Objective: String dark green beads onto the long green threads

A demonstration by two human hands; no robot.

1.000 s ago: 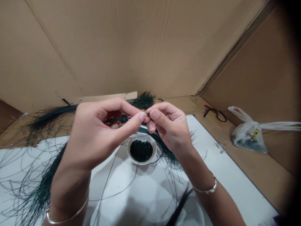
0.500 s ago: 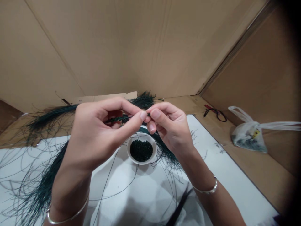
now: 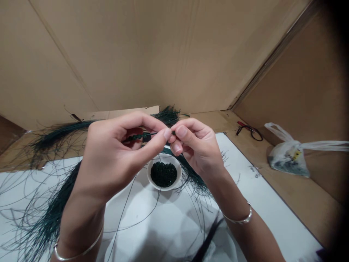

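My left hand (image 3: 117,156) and my right hand (image 3: 197,149) meet in front of me, their fingertips pinching a thin dark green strand (image 3: 154,134). A short run of tiny dark beads (image 3: 137,137) sits on that strand, close to my left fingers. Below my hands stands a small white bowl (image 3: 178,174), heaped with dark green beads (image 3: 163,174). Long dark green fibres (image 3: 62,127) spread beneath and behind both hands. A metal bangle (image 3: 77,253) circles my left wrist, and a bracelet (image 3: 240,219) circles my right.
A white sheet (image 3: 245,163) covers the work surface, with cardboard walls (image 3: 163,54) behind it. On the cardboard at right lie a knotted plastic bag (image 3: 289,158) and a black cord with a red end (image 3: 249,131).
My hands have shifted slightly to the right and up, with the strand still pinched between them. The bowl and fibres stay in place.
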